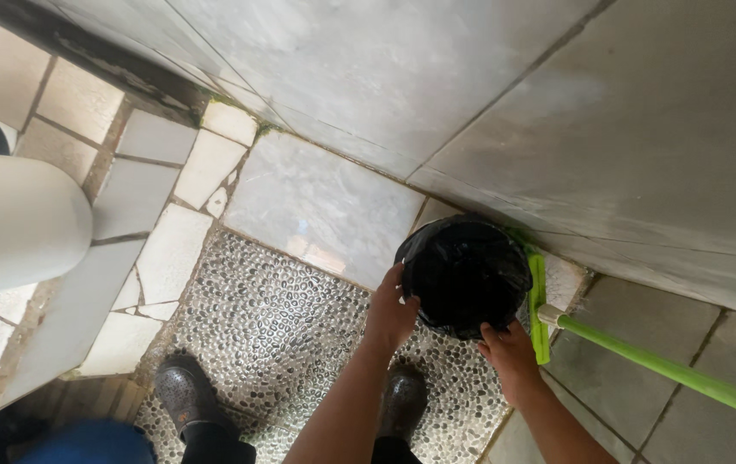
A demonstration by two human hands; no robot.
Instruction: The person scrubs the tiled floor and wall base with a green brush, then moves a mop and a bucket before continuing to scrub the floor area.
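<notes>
Hands, left (391,311) and right (510,351), fingers closed on the bin (464,273) rim at opposite sides, keep it level above the pebble floor (277,322), near the green broom (643,361).

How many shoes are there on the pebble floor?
2: one dark shoe at lower left, the other shoe between the left hand and right hand gripping the black-lined bin. None seem hidden.
</notes>
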